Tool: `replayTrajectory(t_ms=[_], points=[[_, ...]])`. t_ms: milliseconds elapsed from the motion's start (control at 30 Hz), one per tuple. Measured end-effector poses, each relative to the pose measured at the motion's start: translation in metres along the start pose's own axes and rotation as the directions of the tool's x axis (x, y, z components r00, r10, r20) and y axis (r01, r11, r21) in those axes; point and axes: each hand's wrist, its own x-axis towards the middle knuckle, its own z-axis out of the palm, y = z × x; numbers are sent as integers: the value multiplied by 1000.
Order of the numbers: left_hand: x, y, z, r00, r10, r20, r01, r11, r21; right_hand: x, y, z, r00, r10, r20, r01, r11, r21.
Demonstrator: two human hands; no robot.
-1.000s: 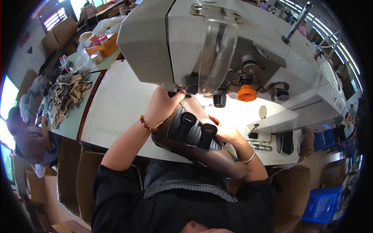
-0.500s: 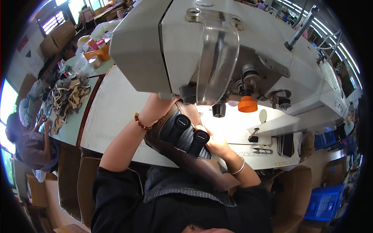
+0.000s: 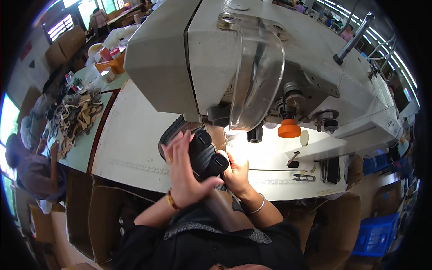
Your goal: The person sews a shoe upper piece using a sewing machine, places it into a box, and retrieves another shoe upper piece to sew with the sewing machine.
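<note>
1. Since the earlier frame, the left hand (image 3: 182,168) has come out from beneath the machine (image 3: 310,49); the piece (image 3: 208,155) has swung closer to upright in view; the right hand (image 3: 237,173) has moved inward with it.
2. Far left, scraps (image 3: 81,112) lie heaped on a green bench (image 3: 83,155); nearer, the white table (image 3: 130,139) leaves room to turn the piece.
3. The left hand is released, fingers spread over the piece's left side; whether the palm touches, I cannot tell; laid flat there, it would probably steady the curve better.
4. The piece, brown with black straps, lies between the hands; its top end runs under the machine, its lower end over the table's edge toward the lap; that overhang is best kept supported, lest its weight drag.
5. The right hand grasps the piece's right edge; a light pinch should guide without puckering, fingertips well clear of the machine's underside.
6. Rightmost, snips (image 3: 303,177) lie near black strips (image 3: 334,171); both are apart from the piece.
</note>
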Motion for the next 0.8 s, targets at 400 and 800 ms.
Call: replayTrajectory(t_ms=[400, 800], points=[[-19, -9, 16, 966, -86, -244, 28, 973, -231, 2, -26, 4, 996, 82, 27, -83, 996, 20], [-12, -15, 16, 964, -55, -259, -22, 957, -289, 9, -23, 5, 999, 33, -12, -32, 997, 77]])
